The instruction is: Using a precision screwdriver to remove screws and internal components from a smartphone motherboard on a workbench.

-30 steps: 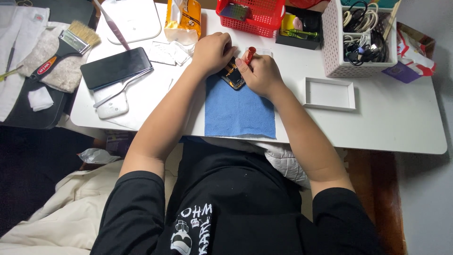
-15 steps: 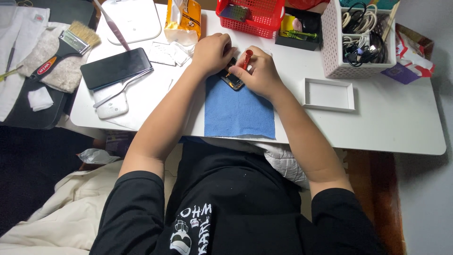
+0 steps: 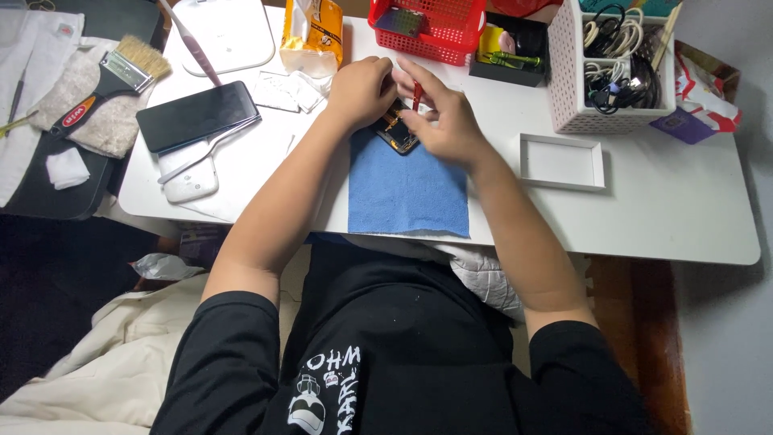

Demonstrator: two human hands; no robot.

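Note:
A small dark device with its insides exposed (image 3: 394, 130) lies at the far edge of a blue cloth (image 3: 408, 189) on the white table (image 3: 660, 209). My left hand (image 3: 364, 90) rests curled on the device's far left side and holds it down. My right hand (image 3: 439, 113) grips a thin red tool (image 3: 416, 95), its tip pointing down at the device. Both forearms reach in from the near edge over the cloth.
Left of the cloth lie a black phone (image 3: 197, 115), a white phone (image 3: 189, 179) and a paintbrush (image 3: 113, 80). A red basket (image 3: 427, 24), an orange packet (image 3: 314, 36), a white cable basket (image 3: 616, 64) and a white rectangular frame (image 3: 561, 161) stand around.
Both hands stay on the device; the red tool has tilted slightly and the view has shifted a little.

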